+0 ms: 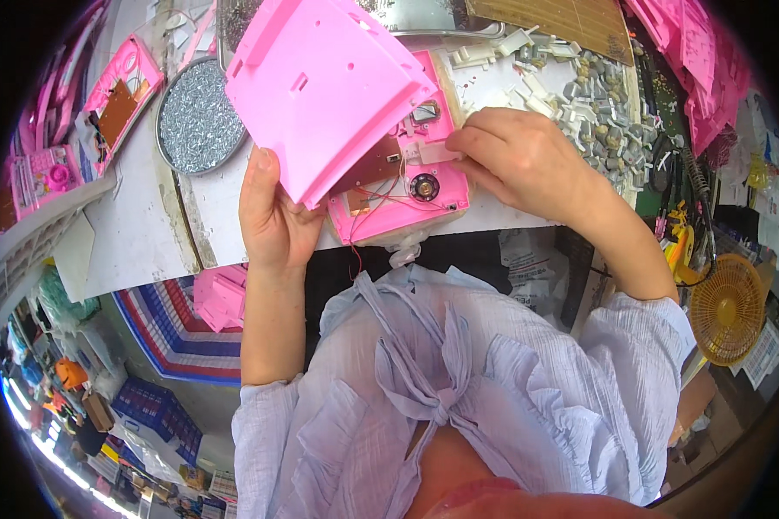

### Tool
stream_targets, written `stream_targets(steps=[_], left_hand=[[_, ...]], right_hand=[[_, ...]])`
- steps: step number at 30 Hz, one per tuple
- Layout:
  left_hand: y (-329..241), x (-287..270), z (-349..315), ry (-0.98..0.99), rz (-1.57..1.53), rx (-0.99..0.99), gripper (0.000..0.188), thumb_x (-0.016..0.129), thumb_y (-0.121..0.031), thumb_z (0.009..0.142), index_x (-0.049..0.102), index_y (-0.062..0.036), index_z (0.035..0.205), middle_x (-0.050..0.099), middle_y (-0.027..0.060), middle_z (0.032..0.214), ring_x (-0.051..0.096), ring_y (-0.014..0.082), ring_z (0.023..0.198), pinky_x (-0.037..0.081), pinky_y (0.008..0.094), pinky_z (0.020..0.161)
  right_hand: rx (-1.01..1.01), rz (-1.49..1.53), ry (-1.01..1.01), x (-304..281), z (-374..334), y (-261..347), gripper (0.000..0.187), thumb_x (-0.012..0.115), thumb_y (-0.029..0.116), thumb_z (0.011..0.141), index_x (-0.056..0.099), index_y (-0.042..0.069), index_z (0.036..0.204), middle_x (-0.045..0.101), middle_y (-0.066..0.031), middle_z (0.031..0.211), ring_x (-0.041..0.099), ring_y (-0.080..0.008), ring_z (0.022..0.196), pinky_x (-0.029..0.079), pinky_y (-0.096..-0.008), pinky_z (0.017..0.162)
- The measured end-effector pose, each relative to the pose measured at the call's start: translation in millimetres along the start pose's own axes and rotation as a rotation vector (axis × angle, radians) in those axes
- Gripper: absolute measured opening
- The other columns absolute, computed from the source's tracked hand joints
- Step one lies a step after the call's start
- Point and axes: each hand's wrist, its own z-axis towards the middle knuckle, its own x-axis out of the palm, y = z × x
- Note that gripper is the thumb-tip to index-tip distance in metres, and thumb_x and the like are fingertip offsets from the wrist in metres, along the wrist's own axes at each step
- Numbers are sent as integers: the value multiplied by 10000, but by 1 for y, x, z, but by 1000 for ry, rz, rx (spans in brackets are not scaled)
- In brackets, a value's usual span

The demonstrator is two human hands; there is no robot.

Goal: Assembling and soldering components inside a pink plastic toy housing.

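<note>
We look down on a crowded workbench (147, 233), and much is hard to read. The big pink plastic cover (325, 86) is tilted up and hides the far left part of the pink base shell (407, 203) beneath it, so we see only the near right half of the inside: a brown circuit board (374, 169), a small round black speaker (424, 187) and thin red wires (381, 201), one dangling off the near table edge. The cover's far corner is cut off by the top of the picture.

Our left hand (273, 216) grips the cover at its near left edge, thumb up along the outer face; the other fingers are behind the plastic, so we cannot see them, but the hand is clamped on the cover.

Our right hand (519, 156) comes in from the right, knuckles towards us. Its fingertips pinch together on a small pale part (437, 152) just beside the circuit board, over the base shell's right side. What that part is we cannot make out.

Around it: a round metal tray of screws (197, 117) far left, a heap of small grey and white parts (597, 112) far right, stacked pink mouldings (701, 69) beyond, and a yellow fan (729, 307) below the table on the right.
</note>
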Motion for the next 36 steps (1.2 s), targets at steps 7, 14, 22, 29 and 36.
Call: stream_targets(steps=[7, 14, 22, 29, 36], left_hand=[[-3, -19, 0, 166, -99, -62, 377, 446, -300, 1112, 557, -12, 1330, 688, 119, 1135, 539, 106, 689, 449, 242, 544], [-5, -10, -4, 81, -96, -74, 383, 469, -306, 1107, 537, -12, 1342, 651, 89, 1012, 503, 89, 650, 420, 228, 538], [-6, -8, -5, -17, -62, -52, 423, 489, -351, 1096, 537, -22, 1357, 694, 97, 1049, 560, 99, 626, 441, 236, 522], [-7, -11, -4, 23, -55, -64, 432, 497, -353, 1093, 534, -12, 1355, 693, 111, 1055, 571, 107, 632, 437, 243, 511], [-8, -10, -6, -13, -67, -63, 427, 489, -351, 1096, 540, -8, 1345, 698, 108, 1031, 563, 91, 599, 465, 246, 516]], right_hand=[[-3, 16, 0, 0, 2, 5, 219, 712, 91, 776, 659, 28, 978, 636, -91, 870, 660, -271, 786, 555, -377, 639], [-32, 32, 44, 0, 2, 6, 261, 684, 102, 742, 648, 26, 988, 625, -78, 897, 652, -261, 815, 558, -376, 647], [-43, 260, -137, 21, -6, -20, 291, 806, 102, 778, 651, 40, 1017, 666, -109, 950, 676, -301, 805, 561, -397, 665], [-79, 273, -186, 36, -8, -26, 229, 768, 126, 809, 659, 57, 998, 661, -92, 940, 677, -284, 809, 558, -394, 652], [11, 183, 25, 22, 9, -24, 142, 662, 131, 811, 650, 54, 929, 664, -89, 871, 690, -306, 832, 575, -425, 731]])
